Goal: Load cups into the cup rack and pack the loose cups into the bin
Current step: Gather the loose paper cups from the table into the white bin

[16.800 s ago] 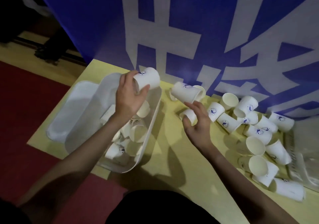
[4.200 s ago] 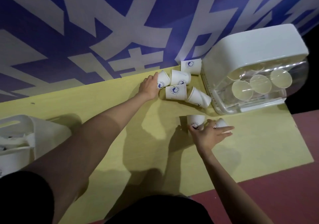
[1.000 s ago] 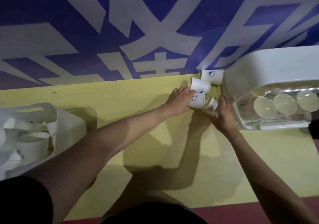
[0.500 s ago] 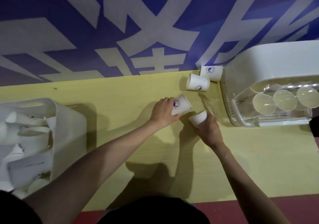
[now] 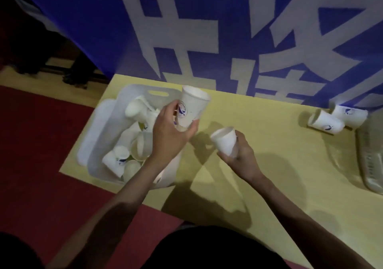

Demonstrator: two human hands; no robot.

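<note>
Left hand [image 5: 169,130]: curled round the lower body of a cup, thumb on the near side, fingers wrapped behind; raised over the right edge of the bin.
Left cup [image 5: 191,109]: upright, mouth up, tilted slightly away; blue logo facing the camera just above the thumb; base buried in the grip.
Right hand [image 5: 240,152]: closed round the base of a second cup, fingers under and behind it; held above bare table, just right of the bin.
Right cup [image 5: 224,141]: tipped up and to the left, open mouth toward the left hand; near the left cup but apart from it.
Bin [image 5: 132,94]: white, slotted handle in its far wall; at the table's left end, under the left forearm.
Cups in bin [image 5: 128,144]: loose jumble, some on their sides, some mouth up; one with a blue logo at the near left.
Two loose cups [image 5: 336,117]: on their sides, touching each other, at the far right by the banner; well apart from both hands.
Rack [image 5: 371,156]: clear, only its left edge in view at the right border, just below the two loose cups; contents not visible.
Table [image 5: 279,185]: yellow.
Banner [image 5: 207,30]: blue with large white characters, behind the table.
Floor [image 5: 31,154]: red, to the left and near side.
</note>
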